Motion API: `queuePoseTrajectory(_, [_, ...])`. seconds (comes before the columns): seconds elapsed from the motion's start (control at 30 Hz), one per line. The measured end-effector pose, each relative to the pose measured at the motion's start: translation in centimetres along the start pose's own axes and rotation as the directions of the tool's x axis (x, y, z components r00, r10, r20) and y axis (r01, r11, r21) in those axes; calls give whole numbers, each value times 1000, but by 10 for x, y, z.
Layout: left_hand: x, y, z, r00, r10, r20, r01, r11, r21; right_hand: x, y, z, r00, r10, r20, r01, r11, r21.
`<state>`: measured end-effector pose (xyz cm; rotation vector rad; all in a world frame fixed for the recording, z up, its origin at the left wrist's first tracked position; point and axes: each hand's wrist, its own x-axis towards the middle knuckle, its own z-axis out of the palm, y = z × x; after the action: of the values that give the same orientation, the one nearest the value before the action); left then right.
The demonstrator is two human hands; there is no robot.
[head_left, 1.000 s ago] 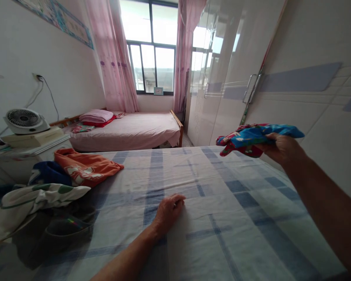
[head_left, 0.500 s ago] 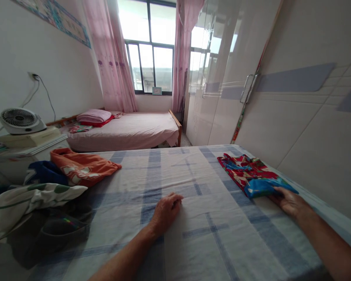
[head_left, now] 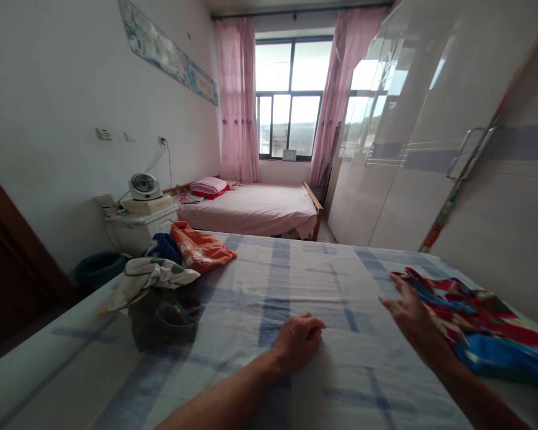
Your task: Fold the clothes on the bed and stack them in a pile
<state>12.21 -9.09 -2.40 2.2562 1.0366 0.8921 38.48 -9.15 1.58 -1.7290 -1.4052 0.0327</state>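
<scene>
My left hand [head_left: 298, 340] rests on the blue-and-white checked bedsheet [head_left: 233, 370], its fingers curled in with nothing seen in them. Over the sheet on the right, my right hand [head_left: 406, 313] is open, fingers spread and slightly blurred. Beside it lies a folded red-and-blue patterned cloth [head_left: 479, 310], partly hidden behind the hand and forearm; its near part is bright blue. To the left is a loose pile of clothes: an orange garment [head_left: 201, 248], a dark blue one [head_left: 162, 248], a white-and-green one [head_left: 155, 272] and a dark grey one [head_left: 161, 328].
A small fan [head_left: 144, 186] stands on a box on the white bedside cabinet [head_left: 138, 230], near a dark green bin [head_left: 99, 267]. Beyond is a second bed with a pink sheet [head_left: 260, 206]. Glossy wardrobe doors [head_left: 403, 179] line the right side.
My right hand has let go of the patterned cloth and moved left with fingers spread. My left hand stays on the sheet. The view has turned left.
</scene>
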Motion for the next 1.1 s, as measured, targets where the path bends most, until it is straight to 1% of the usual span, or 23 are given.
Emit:
queuePoseTrajectory(0.03, [0, 0, 0, 1000, -9, -14, 9, 1000, -2, -5, -17, 19, 997, -39, 67, 39, 999, 7])
queuePoseTrajectory(0.07, [0, 1, -1, 999, -19, -28, 19, 1000, -4, -10, -31, 36, 991, -81, 105, 81, 997, -1])
queuePoseTrajectory(0.13, [0, 2, -3, 998, -35, -43, 35, 999, -2, -22, -46, 67, 975, -148, 168, 157, 987, -42])
queuePoseTrajectory(0.2, [2, 3, -4, 999, -35, -33, 36, 999, 30, -32, -47, 90, 952, -199, 233, 231, 965, -122])
queuePoseTrajectory(0.27, [4, 2, -5, 1000, -21, -4, 21, 996, 89, -36, -38, 106, 918, -257, 302, 324, 925, -198])
queuePoseTrajectory(0.37, [8, -3, -1, 998, -2, 57, -9, 982, 188, -34, -20, 115, 838, -392, 381, 490, 847, -206])
queuePoseTrajectory(0.43, [9, -6, 4, 997, 1, 76, -18, 974, 226, -29, -12, 115, 797, -452, 401, 552, 814, -179])
queuePoseTrajectory(0.5, [10, -7, 8, 997, -4, 74, -14, 970, 243, -26, -8, 113, 775, -480, 412, 580, 798, -161])
queuePoseTrajectory(0.57, [13, -9, 8, 998, 0, 70, -18, 966, 258, -24, -6, 111, 773, -483, 412, 581, 800, -152])
queuePoseTrajectory(0.63, [18, -16, -1, 998, 40, 57, -55, 952, 302, -23, -5, 110, 780, -473, 410, 569, 809, -148])
queuePoseTrajectory(0.67, [22, -22, -10, 997, 68, 29, -74, 940, 334, -23, -5, 109, 785, -465, 409, 560, 815, -150])
queuePoseTrajectory(0.73, [27, -39, -36, 989, 99, -106, -51, 920, 388, -23, -5, 108, 792, -450, 412, 548, 822, -155])
queuePoseTrajectory(0.77, [29, -50, -53, 968, 57, -243, 40, 924, 379, -23, -6, 107, 792, -446, 416, 546, 823, -157])
queuePoseTrajectory(0.8, [29, -61, -70, 913, -28, -407, 172, 931, 321, -23, -6, 107, 794, -444, 416, 543, 825, -157])
queuePoseTrajectory(0.83, [28, -73, -88, 825, -143, -547, 311, 923, 227, -23, -6, 106, 796, -443, 412, 541, 827, -155])
queuePoseTrajectory(0.87, [26, -85, -103, 714, -274, -644, 447, 887, 119, -24, -7, 106, 798, -445, 406, 539, 828, -151])
queuePoseTrajectory(0.9, [23, -96, -117, 607, -375, -701, 546, 838, 25, -24, -7, 106, 800, -448, 400, 538, 830, -146])
queuePoseTrajectory(0.97, [17, -114, -137, 500, -430, -752, 605, 794, -52, -25, -7, 106, 802, -450, 393, 535, 833, -139])
queuePoseTrajectory(1.0, [15, -121, -142, 460, -436, -774, 610, 788, -82, -25, -7, 107, 803, -448, 393, 533, 834, -139])
queuePoseTrajectory(1.07, [12, -132, -147, 414, -433, -801, 595, 795, -122, -25, -7, 107, 806, -443, 394, 530, 836, -144])
queuePoseTrajectory(1.1, [12, -136, -148, 402, -433, -807, 585, 799, -137, -25, -6, 108, 806, -442, 394, 529, 836, -146])
